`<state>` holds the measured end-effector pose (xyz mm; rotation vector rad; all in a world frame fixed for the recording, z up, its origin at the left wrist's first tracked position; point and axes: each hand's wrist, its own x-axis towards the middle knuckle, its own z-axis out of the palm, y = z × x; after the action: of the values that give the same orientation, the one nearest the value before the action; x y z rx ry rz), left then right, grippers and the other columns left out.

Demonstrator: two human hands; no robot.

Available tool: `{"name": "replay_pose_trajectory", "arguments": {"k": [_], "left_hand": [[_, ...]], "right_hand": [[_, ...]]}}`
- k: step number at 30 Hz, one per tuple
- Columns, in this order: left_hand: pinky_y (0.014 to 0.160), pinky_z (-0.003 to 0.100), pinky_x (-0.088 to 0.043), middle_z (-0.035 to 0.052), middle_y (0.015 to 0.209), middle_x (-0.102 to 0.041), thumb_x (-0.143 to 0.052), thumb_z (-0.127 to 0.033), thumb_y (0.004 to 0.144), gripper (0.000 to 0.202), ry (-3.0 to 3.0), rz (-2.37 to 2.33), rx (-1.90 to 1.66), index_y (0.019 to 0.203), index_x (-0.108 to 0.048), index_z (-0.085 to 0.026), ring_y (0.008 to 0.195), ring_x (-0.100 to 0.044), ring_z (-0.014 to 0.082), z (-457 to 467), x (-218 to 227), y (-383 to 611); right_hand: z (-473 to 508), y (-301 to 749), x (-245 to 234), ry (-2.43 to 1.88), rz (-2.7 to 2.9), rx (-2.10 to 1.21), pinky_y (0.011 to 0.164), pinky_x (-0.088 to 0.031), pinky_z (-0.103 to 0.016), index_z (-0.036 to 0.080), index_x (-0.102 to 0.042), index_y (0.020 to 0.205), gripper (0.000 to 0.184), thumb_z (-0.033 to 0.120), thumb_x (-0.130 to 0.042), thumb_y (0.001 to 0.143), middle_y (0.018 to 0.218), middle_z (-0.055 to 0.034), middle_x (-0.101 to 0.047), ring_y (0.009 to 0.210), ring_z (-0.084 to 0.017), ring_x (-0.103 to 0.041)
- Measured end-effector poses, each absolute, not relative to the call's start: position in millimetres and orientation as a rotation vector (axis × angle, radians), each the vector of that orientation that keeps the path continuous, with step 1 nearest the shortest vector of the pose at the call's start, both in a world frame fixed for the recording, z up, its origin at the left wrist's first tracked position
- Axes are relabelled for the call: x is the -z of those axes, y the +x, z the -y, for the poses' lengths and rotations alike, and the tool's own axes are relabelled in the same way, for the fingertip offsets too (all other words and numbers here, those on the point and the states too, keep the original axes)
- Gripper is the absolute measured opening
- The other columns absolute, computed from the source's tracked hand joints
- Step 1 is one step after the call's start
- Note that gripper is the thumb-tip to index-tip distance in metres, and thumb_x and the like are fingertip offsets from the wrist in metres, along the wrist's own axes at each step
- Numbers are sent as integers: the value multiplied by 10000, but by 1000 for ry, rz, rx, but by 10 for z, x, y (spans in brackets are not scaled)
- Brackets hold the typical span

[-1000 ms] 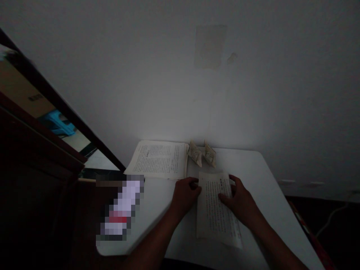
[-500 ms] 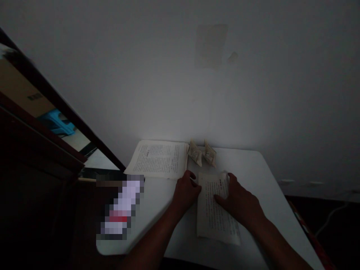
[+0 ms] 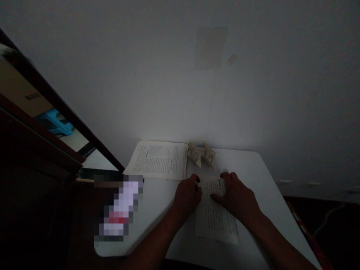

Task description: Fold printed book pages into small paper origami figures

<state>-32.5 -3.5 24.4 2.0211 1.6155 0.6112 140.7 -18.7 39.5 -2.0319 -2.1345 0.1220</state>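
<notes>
A printed sheet of paper (image 3: 215,219) lies lengthwise on the white table (image 3: 157,210), its near edge slightly uneven. My left hand (image 3: 188,193) is at the sheet's upper left edge, fingers curled inward and thumb close to them, closed on that edge. Across the upper right part rests my right hand (image 3: 239,195). Its thumb lies over the print while the other fingers reach the far edge, spread apart from the thumb. Two small folded paper boats (image 3: 194,153) stand side by side beyond the hands, against the wall side.
Loose printed pages (image 3: 159,159) form a stack at the table's back left. A pixelated pale item (image 3: 123,202) is by the left edge. Behind the table rises a grey wall (image 3: 168,82). A dark-framed mirror (image 3: 64,103) leans at the left, showing a blue stool.
My right fingers have shifted slightly left along the sheet's far edge. The sheet's upper right corner, raised before, now looks flatter. My left hand has barely moved.
</notes>
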Motion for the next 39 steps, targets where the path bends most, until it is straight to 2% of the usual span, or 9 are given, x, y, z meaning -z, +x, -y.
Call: {"name": "replay_pose_trajectory", "arguments": {"k": [4,8,19,24,32,36,39], "left_hand": [[713,285,-425,62,858,-620,-484,-147,794,156,2210,-1661,-417,883,-608,-182,782,-601,188,90,-254,-288],[695,278,-428,64,883,-595,-450,-153,825,184,2271,-1692,-299,894,-619,-179,785,-601,185,116,-258,-271],[653,270,-432,52,881,-585,-435,-187,863,182,2313,-1729,-244,898,-613,-182,754,-597,174,104,-212,-263],[657,266,-434,39,868,-583,-421,-190,874,191,2328,-1727,-250,886,-611,-192,748,-593,162,114,-211,-260],[649,263,-438,30,871,-582,-419,-195,878,198,2329,-1716,-285,900,-616,-201,741,-592,157,112,-187,-274],[674,262,-441,35,866,-582,-428,-190,874,193,2317,-1720,-307,896,-619,-190,759,-592,158,98,-205,-298],[678,258,-443,32,853,-582,-430,-192,874,194,2336,-1688,-313,870,-624,-187,760,-591,158,89,-229,-314]], "right_hand": [[206,1443,-397,-2033,2148,-131,533,-404,-297,228,-463,1039,489,466,-637,648,1018,-75,-547,843,-262,-607],[232,1521,-392,-2034,2147,-150,529,-394,-302,223,-464,1044,483,462,-627,657,1006,-66,-554,827,-258,-608],[301,1811,-332,-1956,2135,-198,526,-393,-302,224,-482,1085,489,452,-598,668,1033,-69,-586,863,-271,-615],[333,1948,-337,-2017,2122,-216,529,-399,-318,217,-489,1083,493,484,-584,679,1027,-68,-592,789,-260,-626],[357,2080,-315,-2001,2092,-260,528,-413,-315,237,-494,1047,457,502,-586,687,998,-67,-618,781,-263,-633],[388,2207,-292,-1989,2061,-253,517,-424,-309,235,-511,1021,429,491,-599,688,912,-54,-633,727,-248,-635],[397,2243,-287,-1843,2041,-322,536,-439,-287,229,-533,957,296,437,-565,750,808,-21,-627,643,-189,-612]]}}
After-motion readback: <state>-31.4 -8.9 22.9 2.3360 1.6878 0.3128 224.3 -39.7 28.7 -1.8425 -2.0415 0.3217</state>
